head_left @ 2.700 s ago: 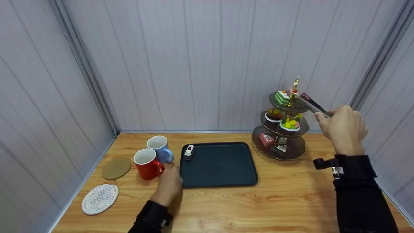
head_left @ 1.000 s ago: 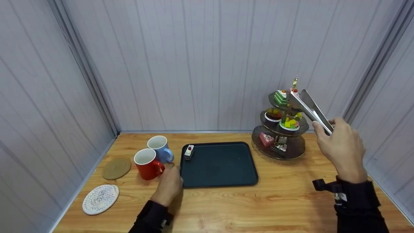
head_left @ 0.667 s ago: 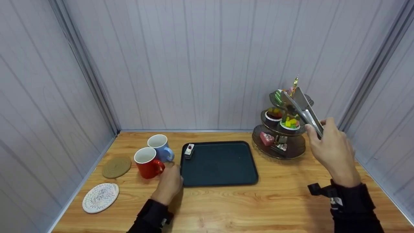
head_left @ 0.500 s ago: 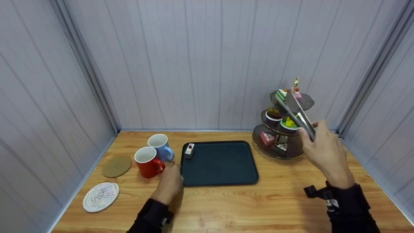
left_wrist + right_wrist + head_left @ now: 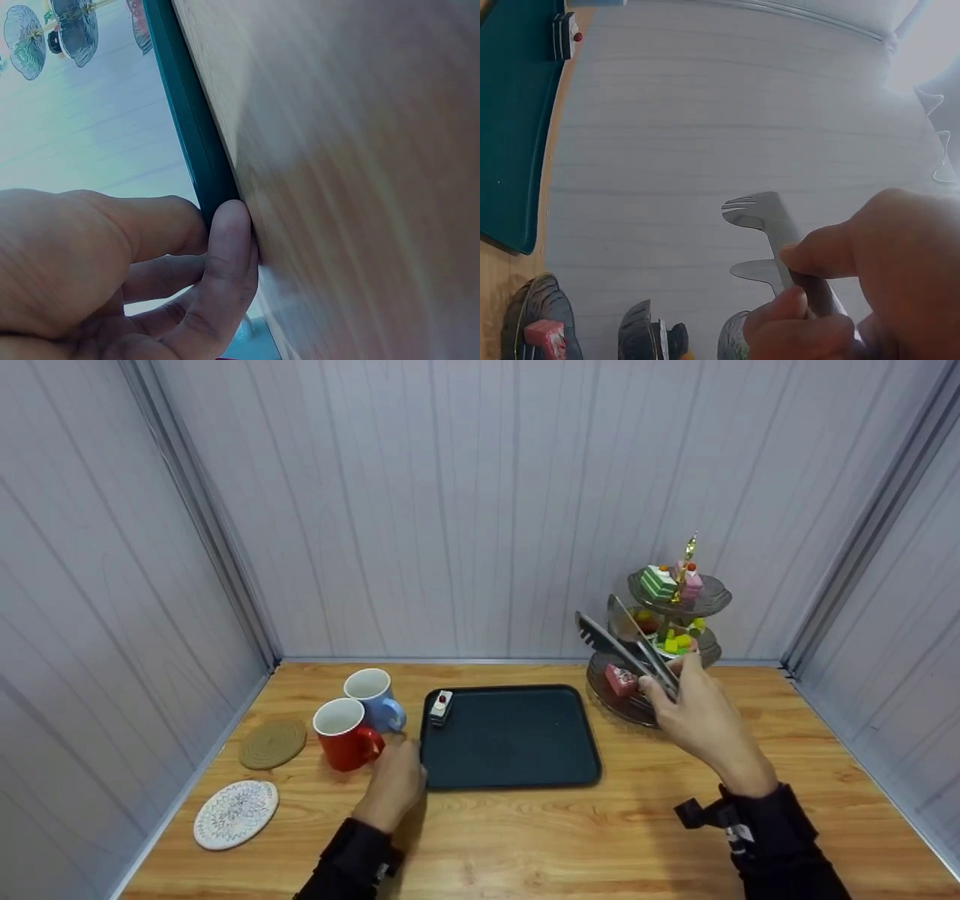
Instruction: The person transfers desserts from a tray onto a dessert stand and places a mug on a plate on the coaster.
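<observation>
My left hand [image 5: 397, 778] pinches the left front corner of a dark green tray [image 5: 517, 742]; in the left wrist view, thumb and fingers close on its rim [image 5: 196, 142]. A small layered cake with a red cherry [image 5: 441, 708] lies in the tray's back left corner. My right hand [image 5: 705, 720] grips metal serving tongs [image 5: 626, 649], their arms spread and nothing between the tips. The tongs hang in front of a three-tier cake stand [image 5: 652, 604], left of its upper tiers. On the top tier sit a green layered cake slice [image 5: 657, 582] and a pink one [image 5: 691, 583].
A red mug [image 5: 343, 739] and a light blue mug [image 5: 375, 701] stand left of the tray, near my left hand. Two round coasters, one tan [image 5: 272, 744], one white patterned [image 5: 235, 814], lie farther left. The lower tiers carry cups of fruit [image 5: 679, 643] and a pink cake piece [image 5: 619, 680].
My right hand has carried the tongs from the top tier leftward and down, past the stand's front. The tongs' arms have spread. The pink slice remains on top. My left hand stays on the tray.
</observation>
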{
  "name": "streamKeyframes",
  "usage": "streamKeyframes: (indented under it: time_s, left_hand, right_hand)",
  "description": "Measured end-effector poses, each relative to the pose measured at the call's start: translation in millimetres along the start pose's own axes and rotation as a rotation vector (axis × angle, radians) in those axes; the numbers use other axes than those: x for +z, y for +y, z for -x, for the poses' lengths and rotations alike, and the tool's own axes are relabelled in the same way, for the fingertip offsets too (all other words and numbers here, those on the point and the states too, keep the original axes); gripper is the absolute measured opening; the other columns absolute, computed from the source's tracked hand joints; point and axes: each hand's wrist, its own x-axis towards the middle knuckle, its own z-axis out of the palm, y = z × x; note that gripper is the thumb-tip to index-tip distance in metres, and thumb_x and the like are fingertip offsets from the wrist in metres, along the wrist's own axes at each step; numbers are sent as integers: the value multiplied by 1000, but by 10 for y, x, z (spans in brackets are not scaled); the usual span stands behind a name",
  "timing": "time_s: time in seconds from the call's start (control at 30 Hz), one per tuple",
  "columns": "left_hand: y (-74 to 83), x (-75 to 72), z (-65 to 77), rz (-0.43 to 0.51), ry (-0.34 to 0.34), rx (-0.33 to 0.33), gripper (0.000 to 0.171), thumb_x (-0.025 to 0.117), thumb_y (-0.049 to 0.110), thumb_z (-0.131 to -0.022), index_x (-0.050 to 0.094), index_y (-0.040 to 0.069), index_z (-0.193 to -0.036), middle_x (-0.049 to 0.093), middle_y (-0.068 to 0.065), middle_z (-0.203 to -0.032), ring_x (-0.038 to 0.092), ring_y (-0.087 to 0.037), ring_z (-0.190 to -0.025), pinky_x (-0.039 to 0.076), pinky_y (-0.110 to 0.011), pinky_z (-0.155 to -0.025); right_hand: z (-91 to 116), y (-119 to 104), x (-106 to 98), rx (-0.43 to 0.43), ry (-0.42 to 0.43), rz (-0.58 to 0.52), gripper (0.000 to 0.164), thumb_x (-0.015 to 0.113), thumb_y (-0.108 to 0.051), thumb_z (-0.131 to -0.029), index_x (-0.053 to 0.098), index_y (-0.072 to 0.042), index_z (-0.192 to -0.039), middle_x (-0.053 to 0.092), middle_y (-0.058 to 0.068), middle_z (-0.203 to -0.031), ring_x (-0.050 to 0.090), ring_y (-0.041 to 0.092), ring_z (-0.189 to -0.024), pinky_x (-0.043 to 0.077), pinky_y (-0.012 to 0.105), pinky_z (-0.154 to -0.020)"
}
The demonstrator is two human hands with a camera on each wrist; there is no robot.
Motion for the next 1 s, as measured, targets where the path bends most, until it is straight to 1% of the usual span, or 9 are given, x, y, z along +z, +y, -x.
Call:
streamKeyframes:
  time_s: [0.1,0.17,0.27,0.4,0.5,0.67,0.8,0.93,1.0]
  left_hand:
    - [18,-16,7,6,31,13,9,66,-3,-74,73,-1,-78,64,-18,-83,64,-41,-76,54,-46,-62]
    - [17,-8,7,-1,34,13,8,67,-2,-73,73,0,-78,64,-17,-84,64,-40,-77,54,-46,-62]
    - [-13,43,-4,0,19,-12,8,67,-2,-73,73,1,-78,64,-16,-84,64,-40,-77,55,-47,-64]
    - [-36,82,-6,-5,0,-22,9,68,-2,-74,73,1,-80,65,-17,-87,64,-42,-79,57,-50,-66]
    - [-35,79,-6,-1,-8,-22,11,70,-1,-73,74,1,-83,66,-18,-89,64,-41,-82,57,-50,-68]
    - [-9,28,-4,14,-18,-29,11,68,-1,-74,75,1,-83,65,-17,-88,64,-39,-78,57,-50,-67]
    - [18,-18,-5,31,-29,-44,11,67,-2,-75,74,0,-83,65,-17,-86,65,-39,-74,56,-50,-65]
    - [-28,36,-1,23,-19,-36,9,67,-2,-75,73,2,-81,64,-16,-85,65,-39,-75,56,-50,-65]
    - [-65,84,7,18,2,-17,9,68,-2,-74,73,2,-80,64,-16,-84,65,-40,-74,56,-51,-65]
  right_hand:
    - [-25,-2,87,-8,14,7,64,55,-52,-107,42,0,-143,56,9,-83,54,21,-65,42,35,-60]
    - [-39,-3,147,-11,21,7,63,57,-51,-106,44,0,-141,57,8,-80,55,21,-64,43,34,-60]
    - [-61,-7,240,-12,22,-3,63,60,-51,-105,47,0,-138,62,8,-79,59,21,-63,45,34,-60]
    - [-93,-19,366,-13,13,-6,65,60,-56,-104,50,0,-136,67,11,-88,64,21,-71,47,34,-63]
    - [-111,-24,455,-10,1,-10,65,61,-57,-103,51,-1,-134,68,12,-92,64,21,-72,47,33,-63]
    - [-133,-53,588,-12,-6,3,67,62,-60,-102,53,-2,-134,67,10,-90,63,20,-71,46,33,-61]
    - [-153,-98,688,-22,-5,31,72,64,-65,-98,56,-3,-135,71,11,-97,63,21,-77,43,34,-63]
    - [-173,-123,803,-28,-21,35,67,67,-66,-96,62,-8,-130,71,7,-94,61,20,-75,42,34,-63]
    - [-181,-137,864,-29,-30,28,62,69,-64,-95,65,-10,-126,69,3,-85,61,18,-69,42,33,-60]
